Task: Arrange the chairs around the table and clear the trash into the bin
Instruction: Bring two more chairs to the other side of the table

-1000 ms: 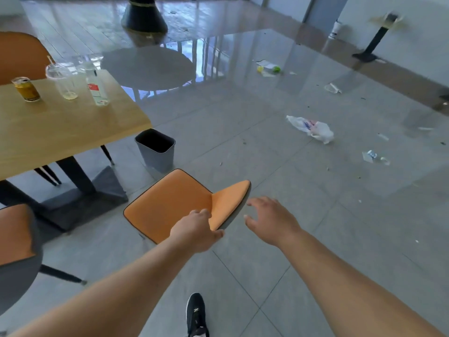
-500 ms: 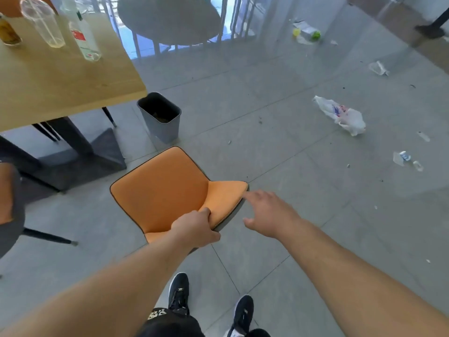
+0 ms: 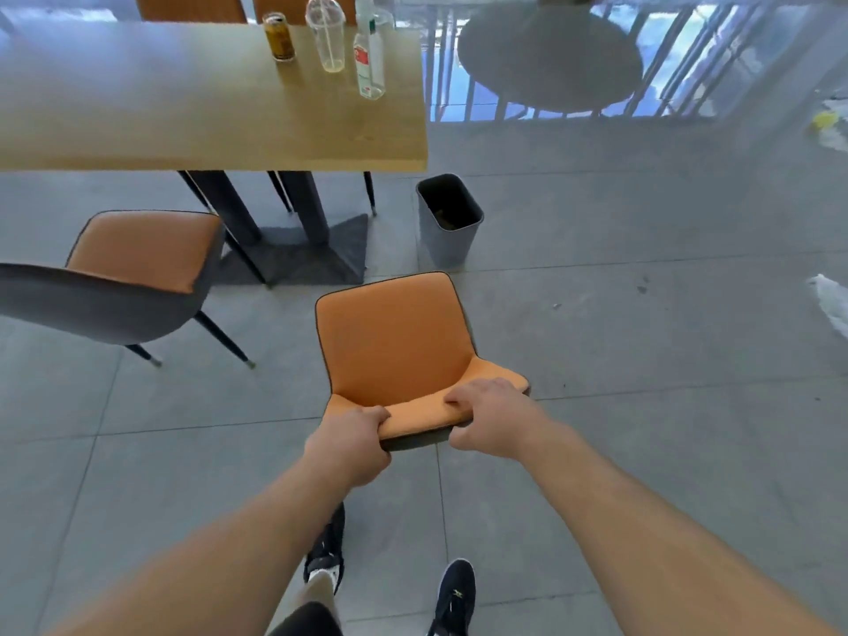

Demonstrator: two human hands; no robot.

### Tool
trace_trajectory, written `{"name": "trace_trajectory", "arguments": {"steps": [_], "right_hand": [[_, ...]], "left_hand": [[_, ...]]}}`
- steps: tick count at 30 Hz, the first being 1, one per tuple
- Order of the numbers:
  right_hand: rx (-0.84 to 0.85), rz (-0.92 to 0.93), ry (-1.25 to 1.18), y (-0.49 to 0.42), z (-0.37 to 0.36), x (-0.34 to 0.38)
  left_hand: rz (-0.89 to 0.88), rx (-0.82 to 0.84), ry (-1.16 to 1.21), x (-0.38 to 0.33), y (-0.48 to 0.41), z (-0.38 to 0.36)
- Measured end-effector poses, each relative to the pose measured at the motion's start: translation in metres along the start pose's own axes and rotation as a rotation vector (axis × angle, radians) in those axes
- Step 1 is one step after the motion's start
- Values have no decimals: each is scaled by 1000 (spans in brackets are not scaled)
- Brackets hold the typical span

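An orange chair (image 3: 394,346) stands right in front of me, its seat facing the wooden table (image 3: 183,112). My left hand (image 3: 353,440) grips the left part of the backrest's top edge. My right hand (image 3: 493,417) is closed over the right part of the same edge. On the table stand a can (image 3: 279,36), a clear plastic cup (image 3: 326,34) and a plastic bottle (image 3: 369,62). A grey bin (image 3: 447,222) sits on the floor just beyond the chair, by the table's right corner.
A second orange chair (image 3: 133,263) stands to the left, near the table's black base (image 3: 298,254). More orange chairs (image 3: 192,6) stand behind the table. Trash lies at the right edge: a white bag (image 3: 833,305) and yellow-white litter (image 3: 828,123). A round grey table (image 3: 550,57) is beyond.
My right hand has closed on the chair's backrest beside my left. The chair has swung round so its seat faces the table, and my view has turned left toward the table.
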State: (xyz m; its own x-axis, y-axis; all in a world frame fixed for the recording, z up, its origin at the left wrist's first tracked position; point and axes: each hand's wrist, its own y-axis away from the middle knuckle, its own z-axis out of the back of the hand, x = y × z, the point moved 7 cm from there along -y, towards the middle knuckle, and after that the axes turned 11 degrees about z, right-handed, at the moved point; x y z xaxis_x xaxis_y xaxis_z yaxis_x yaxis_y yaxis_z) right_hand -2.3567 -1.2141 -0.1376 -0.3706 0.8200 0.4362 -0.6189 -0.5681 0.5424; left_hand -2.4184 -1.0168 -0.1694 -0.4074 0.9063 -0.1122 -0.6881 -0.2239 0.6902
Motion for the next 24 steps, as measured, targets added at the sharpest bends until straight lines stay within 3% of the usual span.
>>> {"name": "trace_trajectory", "arguments": {"steps": [3,8,14,24], "right_hand": [[29,46,40,-2,-7,-15],[-100,-2,223,-28,-9,-3],[-179,30,177,-77,-4,69],[-144,16,112,-191,23,173]], "left_hand": [[-5,-10,7,4,-4,-5],[-23,-21,-36,20,-12,5],[4,-3,-26,93,-42,57],[-32,-21,15,206,-109,145]]}}
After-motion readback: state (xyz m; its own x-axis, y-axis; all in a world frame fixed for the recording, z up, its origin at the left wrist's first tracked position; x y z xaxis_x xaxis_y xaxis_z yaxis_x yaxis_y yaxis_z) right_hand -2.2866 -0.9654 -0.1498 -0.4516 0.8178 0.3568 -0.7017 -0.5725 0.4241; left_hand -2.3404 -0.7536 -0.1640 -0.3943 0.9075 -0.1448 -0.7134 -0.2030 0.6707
